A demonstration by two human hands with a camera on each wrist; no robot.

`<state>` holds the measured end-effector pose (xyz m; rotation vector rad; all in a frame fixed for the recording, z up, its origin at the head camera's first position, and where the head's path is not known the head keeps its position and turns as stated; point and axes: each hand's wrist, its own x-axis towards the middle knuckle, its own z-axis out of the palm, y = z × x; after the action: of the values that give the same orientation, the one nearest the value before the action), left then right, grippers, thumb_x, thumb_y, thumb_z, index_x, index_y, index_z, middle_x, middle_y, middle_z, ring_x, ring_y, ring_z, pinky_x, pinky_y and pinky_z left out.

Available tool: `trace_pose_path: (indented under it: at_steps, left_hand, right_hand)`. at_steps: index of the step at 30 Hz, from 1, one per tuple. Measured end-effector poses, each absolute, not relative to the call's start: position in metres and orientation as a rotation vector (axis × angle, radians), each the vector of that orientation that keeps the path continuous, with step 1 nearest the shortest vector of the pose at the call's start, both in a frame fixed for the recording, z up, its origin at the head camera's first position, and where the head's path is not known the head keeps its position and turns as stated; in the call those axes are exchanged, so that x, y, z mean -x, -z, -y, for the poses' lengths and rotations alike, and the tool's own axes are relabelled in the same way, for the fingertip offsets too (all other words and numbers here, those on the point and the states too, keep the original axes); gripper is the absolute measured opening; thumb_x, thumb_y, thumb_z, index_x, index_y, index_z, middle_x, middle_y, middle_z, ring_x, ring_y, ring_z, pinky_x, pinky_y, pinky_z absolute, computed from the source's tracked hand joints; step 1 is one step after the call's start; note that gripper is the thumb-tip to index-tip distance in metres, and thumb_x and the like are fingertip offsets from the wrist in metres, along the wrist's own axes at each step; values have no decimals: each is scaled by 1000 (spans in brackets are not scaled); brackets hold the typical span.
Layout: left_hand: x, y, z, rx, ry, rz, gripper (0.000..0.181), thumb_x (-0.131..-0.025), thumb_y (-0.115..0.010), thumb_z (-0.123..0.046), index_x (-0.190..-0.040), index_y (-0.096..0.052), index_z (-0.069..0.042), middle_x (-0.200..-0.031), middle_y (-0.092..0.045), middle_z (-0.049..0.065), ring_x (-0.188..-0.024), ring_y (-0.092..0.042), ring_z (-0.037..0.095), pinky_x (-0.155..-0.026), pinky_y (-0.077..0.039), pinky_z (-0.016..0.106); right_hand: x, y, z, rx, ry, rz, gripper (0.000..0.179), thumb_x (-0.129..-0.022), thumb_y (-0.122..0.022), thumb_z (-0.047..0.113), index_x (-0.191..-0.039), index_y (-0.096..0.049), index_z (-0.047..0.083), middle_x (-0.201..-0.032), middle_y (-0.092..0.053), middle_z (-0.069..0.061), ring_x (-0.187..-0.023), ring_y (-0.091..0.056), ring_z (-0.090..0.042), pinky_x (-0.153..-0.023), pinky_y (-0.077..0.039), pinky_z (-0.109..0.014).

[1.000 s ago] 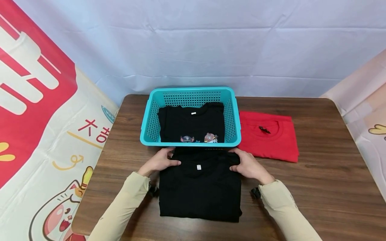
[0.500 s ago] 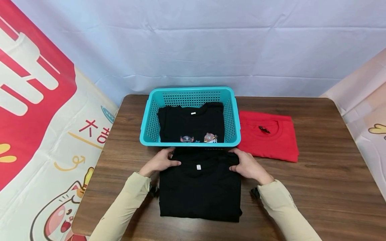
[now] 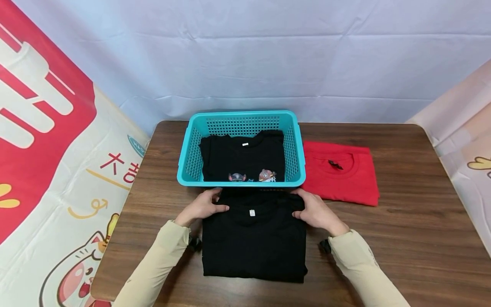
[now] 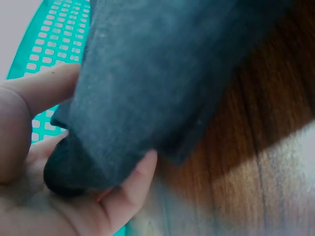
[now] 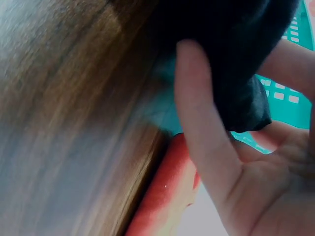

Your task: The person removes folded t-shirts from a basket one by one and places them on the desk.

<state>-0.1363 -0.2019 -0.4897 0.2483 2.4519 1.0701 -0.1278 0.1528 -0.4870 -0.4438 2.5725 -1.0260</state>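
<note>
- The folded black shirt (image 3: 253, 247) is just in front of the blue-green basket (image 3: 241, 184), with little room between them.
- The bench (image 3: 414, 204) reaches widest right of the basket, past the red shirt (image 3: 341, 187).
- The black shirt's neck points at the basket; I can't tell its longer way.
- The left hand (image 3: 205, 205) and right hand (image 3: 315, 209) pinch its corners nearest the basket.
</note>
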Motion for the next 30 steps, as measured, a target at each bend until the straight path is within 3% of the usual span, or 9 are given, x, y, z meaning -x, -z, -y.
trace_pose_path:
  at_steps: [6,11,24,30]
  left_hand:
    - [135,483,204,-225,-989,-2519,58,-86,-71,-24,-136,-52,0,-109,-67,15,-98,-62,25,-85,-51,41]
    - [133,476,203,-209,-959,-2543,58,-87,-70,-25,-136,-52,-1,-121,-64,19,-110,-61,31,-94,-49,47]
    - [127,461,215,-241,-937,-2575,49,-89,-69,-26,-130,-57,-1,-123,-64,17,-109,-63,29,-94,-51,46]
    - [125,443,230,-499,-877,-2492,31,-91,-68,-26,-114,-67,-5,-110,-68,7,-97,-64,18,-86,-54,39]
  right_hand:
    - [126,482,-153,472,993,-2596,51,-82,-69,7,-130,-53,0,-127,-59,-17,-115,-56,-34,-97,-46,-51]
    - [126,478,-154,451,946,-2635,50,-83,-70,8,-130,-54,1,-129,-58,-18,-117,-55,-36,-98,-45,-52]
    - [131,464,-166,416,955,-2680,42,-87,-66,11,-125,-55,0,-118,-60,-18,-100,-58,-30,-84,-50,-47]
    - [135,450,-178,325,1053,-2722,39,-92,-59,10,-129,-52,0,-120,-60,-19,-100,-61,-32,-84,-53,-48]
